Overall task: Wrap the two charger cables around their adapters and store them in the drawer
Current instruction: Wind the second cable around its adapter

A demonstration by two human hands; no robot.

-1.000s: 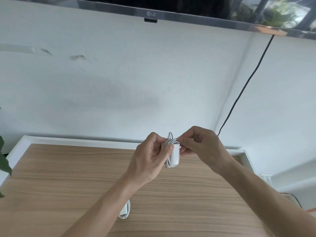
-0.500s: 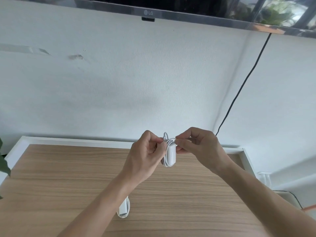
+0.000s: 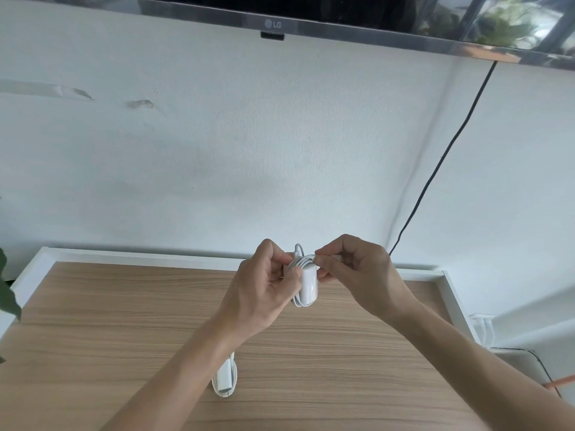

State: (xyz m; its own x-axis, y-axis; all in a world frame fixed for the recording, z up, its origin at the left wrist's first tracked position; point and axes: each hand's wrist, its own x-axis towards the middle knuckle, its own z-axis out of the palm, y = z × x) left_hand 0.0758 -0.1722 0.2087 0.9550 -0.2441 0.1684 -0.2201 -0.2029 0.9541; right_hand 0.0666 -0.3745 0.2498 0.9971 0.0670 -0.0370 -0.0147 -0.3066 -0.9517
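Wooden tabletop [image 3: 93,337], white-rimmed: one. Wrapped charger [image 3: 224,379], white, cable coiled round its adapter, lying on the tabletop near the front, partly hidden under the left forearm: one. Left hand [image 3: 264,293]: fingers curled round the side of the second adapter [image 3: 308,287], held upright in the air above the tabletop. White cable [image 3: 300,261] coiled round that adapter: one, a short loop standing up at the top. Right hand [image 3: 354,275]: fingertips pinching the cable end against the coil. Step judged: finishing the second wrap, the loose end being tucked. Next move calls for securing that end, then carrying both chargers to the drawer, which is not in view. Chargers total: two.
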